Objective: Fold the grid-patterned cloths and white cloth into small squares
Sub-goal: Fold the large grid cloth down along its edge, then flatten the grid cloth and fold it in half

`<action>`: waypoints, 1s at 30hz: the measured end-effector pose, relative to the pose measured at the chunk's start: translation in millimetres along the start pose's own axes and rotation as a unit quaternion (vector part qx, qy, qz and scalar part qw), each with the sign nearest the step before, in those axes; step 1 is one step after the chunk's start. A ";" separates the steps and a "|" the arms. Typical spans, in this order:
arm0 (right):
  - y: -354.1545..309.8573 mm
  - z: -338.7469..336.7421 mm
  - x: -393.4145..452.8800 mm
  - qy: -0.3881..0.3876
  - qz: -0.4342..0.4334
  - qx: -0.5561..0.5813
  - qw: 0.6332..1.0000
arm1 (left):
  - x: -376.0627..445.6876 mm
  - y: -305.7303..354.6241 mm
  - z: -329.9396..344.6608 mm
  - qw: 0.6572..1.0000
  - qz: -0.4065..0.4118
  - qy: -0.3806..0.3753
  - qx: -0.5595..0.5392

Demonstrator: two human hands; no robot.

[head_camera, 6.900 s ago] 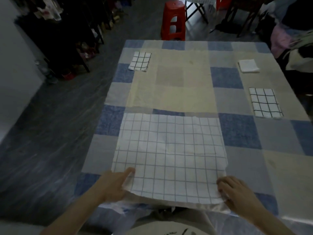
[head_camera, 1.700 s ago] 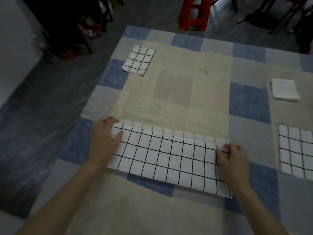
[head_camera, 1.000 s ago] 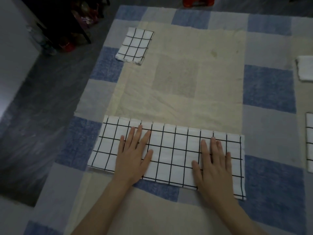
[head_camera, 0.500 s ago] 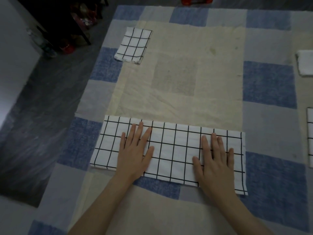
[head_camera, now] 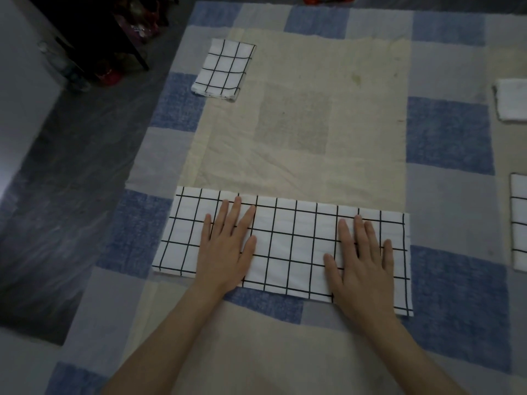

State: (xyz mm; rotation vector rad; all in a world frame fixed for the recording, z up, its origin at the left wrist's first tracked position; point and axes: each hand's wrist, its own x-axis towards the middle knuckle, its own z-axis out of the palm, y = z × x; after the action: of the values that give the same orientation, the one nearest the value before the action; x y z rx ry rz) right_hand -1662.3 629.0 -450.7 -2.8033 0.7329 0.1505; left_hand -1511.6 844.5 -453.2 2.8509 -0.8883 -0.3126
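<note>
Both hands lie flat with straight fingers, gripping nothing: the left hand (head_camera: 225, 246) presses the left half and the right hand (head_camera: 360, 260) the right half of the grid-patterned cloth (head_camera: 288, 246), a long strip at the near part of the checked tablecloth (head_camera: 450, 132). Its long axis runs left to right under both palms. Judged next: an end-over-end fold across that axis, each hand nearest its own end.
</note>
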 end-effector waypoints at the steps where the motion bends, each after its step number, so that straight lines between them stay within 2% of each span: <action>1: 2.4 -0.8 0.0 -0.001 0.000 -0.002 1.000 | -0.7 -2.5 -1.2 1.000 0.007 -0.005 0.002; 8: 32.0 -10.3 -1.7 0.013 0.048 0.008 0.999 | -8.5 -32.8 -11.5 0.997 0.059 -0.031 0.035; 14: 34.2 -7.1 -4.5 0.063 0.099 0.038 0.992 | -9.6 -30.9 -12.2 0.996 0.055 -0.033 0.056; 16: 32.7 -11.1 -5.4 0.099 0.130 0.063 0.985 | -9.2 -31.6 -12.1 0.996 0.056 -0.031 0.055; 18: 19.9 -19.2 -7.7 0.168 0.137 0.100 0.971 | -9.2 -31.7 -12.4 0.997 0.058 -0.033 0.050; 21: -42.2 -28.5 -9.2 0.221 0.048 0.185 0.956 | -9.8 -31.3 -12.5 0.997 0.058 -0.031 0.037; 25: -150.1 -15.8 5.3 0.140 -0.102 0.250 0.953 | -8.1 -32.1 -12.2 0.997 0.062 -0.035 0.036; 28: -175.6 9.7 15.5 0.073 -0.123 0.270 0.952 | -6.7 -34.3 -7.9 0.992 0.077 -0.041 0.086; 30: -169.8 20.2 17.1 0.068 -0.105 0.269 0.955 | -5.4 -34.6 -7.7 0.994 0.072 -0.036 0.067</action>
State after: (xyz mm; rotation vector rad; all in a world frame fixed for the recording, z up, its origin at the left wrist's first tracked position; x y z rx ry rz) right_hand -1564.4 769.7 -438.4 -2.3542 0.4134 -0.2467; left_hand -1495.2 876.3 -451.6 2.8905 -1.1646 -0.3541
